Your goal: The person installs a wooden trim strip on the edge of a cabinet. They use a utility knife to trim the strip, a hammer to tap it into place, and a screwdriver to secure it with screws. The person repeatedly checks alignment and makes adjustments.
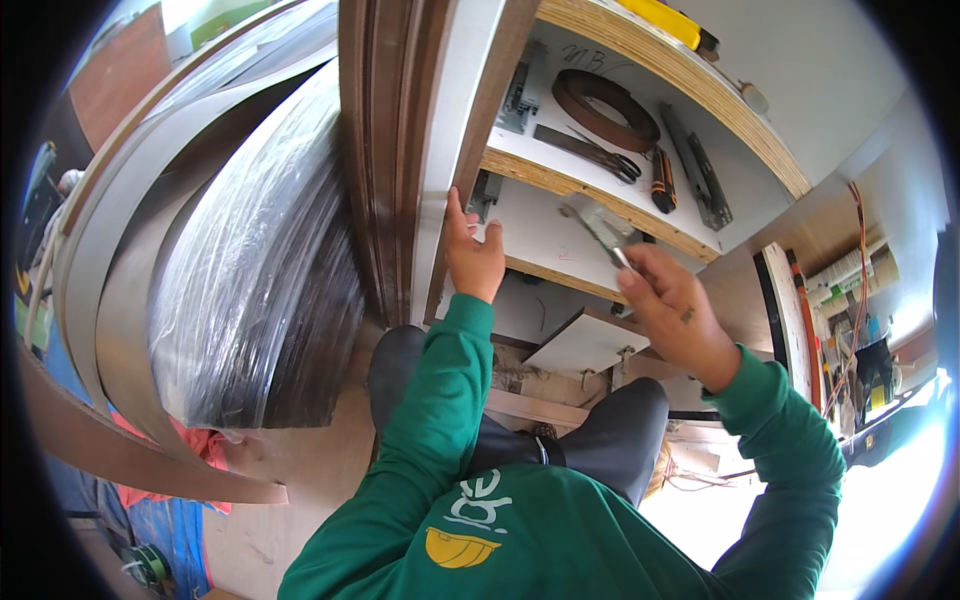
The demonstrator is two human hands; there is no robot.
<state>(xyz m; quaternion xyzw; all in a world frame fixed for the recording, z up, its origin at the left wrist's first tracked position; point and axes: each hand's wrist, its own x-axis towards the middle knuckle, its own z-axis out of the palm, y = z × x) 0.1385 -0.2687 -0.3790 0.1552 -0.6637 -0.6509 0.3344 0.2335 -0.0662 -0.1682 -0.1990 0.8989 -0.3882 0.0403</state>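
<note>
My left hand [475,258] is raised to the white and brown front edge of the cabinet [440,190], its fingers extended against that edge and the thumb apart. In front of the lower shelves, my right hand [675,305] grips a metallic grey tool [601,226] by its thin end. Motion blurs its wide head, so its exact kind is unclear. Above it, the cabinet shelf holds a roll of brown edge banding [567,92], scissors [618,165], an orange and black utility knife [663,182] and metal drawer slides [697,165].
A tall stack wrapped in clear plastic [250,250] stands left of the cabinet, with wide curved strips [90,290] beside it. A yellow tool [662,20] lies on top. Loose wires [860,250] and a shelf of supplies are at the right. A white panel [575,343] tilts below.
</note>
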